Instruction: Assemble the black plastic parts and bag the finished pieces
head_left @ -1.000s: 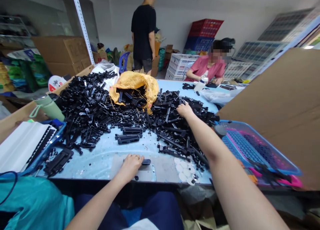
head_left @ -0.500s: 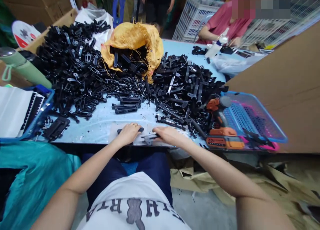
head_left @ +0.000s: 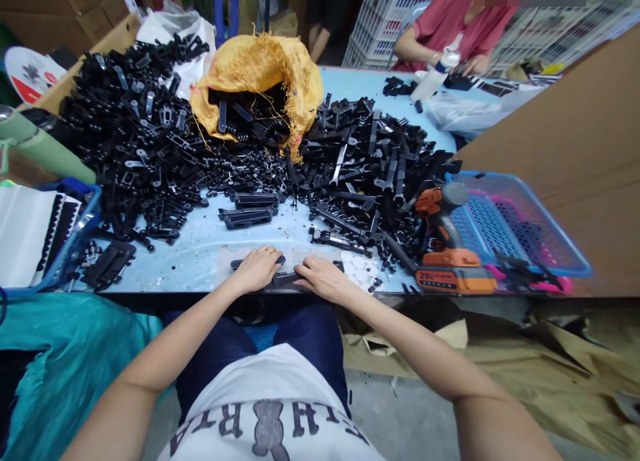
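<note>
At the table's front edge, my left hand [head_left: 259, 269] presses down on a long black part [head_left: 236, 264] with a rounded end. Its fingers are curled over the part and hide most of it. Close by on the right, my right hand [head_left: 323, 275] grips a dark bar-shaped part [head_left: 285, 279] lying low on the table, its tip pointing toward my left hand. The palm covers the rest of that bar. Behind my hands lie paired black folding parts [head_left: 247, 216], side by side.
Heaps of black parts [head_left: 145, 134] cover the back left, with more [head_left: 370, 161] at right. A yellow sack [head_left: 260, 64] spills parts between them. A cordless drill [head_left: 445, 247] stands at right beside a blue basket [head_left: 540, 214]. A co-worker in red [head_left: 440, 41] sits across the table.
My right hand has turned and shifted slightly left. The grey forked end earlier seen beyond its fingers has given way to a dark, flat-lying bar. My left hand stays nearly in place.
</note>
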Demonstrator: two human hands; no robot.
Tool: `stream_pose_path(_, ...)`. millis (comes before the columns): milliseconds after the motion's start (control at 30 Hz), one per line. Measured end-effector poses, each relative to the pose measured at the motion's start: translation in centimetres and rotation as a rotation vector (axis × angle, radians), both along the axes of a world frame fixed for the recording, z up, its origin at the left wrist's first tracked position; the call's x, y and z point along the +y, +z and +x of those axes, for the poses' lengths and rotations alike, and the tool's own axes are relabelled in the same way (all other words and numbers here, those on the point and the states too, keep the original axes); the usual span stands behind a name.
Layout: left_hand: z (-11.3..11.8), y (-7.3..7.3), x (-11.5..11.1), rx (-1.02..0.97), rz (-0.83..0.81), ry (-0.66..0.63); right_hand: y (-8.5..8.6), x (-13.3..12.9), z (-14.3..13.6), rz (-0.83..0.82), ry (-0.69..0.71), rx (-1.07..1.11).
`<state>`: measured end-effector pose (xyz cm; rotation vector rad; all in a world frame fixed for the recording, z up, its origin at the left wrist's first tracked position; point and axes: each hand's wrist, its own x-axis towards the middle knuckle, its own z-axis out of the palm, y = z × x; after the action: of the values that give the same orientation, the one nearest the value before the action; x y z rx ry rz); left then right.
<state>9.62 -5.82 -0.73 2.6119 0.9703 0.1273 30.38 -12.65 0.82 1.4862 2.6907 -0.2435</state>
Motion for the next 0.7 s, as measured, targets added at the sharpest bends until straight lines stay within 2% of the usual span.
stream_pose_path(167,-0.2,0.0,0.2,0.001,-0.024,-0.027,-0.6,-0.4,-0.2,-0.015,-0.016,-0.034)
stream_pose_path(300,-0.2,0.5,0.0,-0.007,-0.015,-0.027,-0.4,-0.3,-0.5,-0.068,-0.097,-0.108)
stream_pose_path(533,-1.1,0.1,-0.6,-0.143,0.050,0.049,1.8,-0.7,-2.0,0.071,-0.101,-0.171)
stream_pose_path(700,-1.6,-0.6,-0.7,-0.222,0.066,-0.013,3.6,-0.4,-2.6,0.016,-0.099,-0.146)
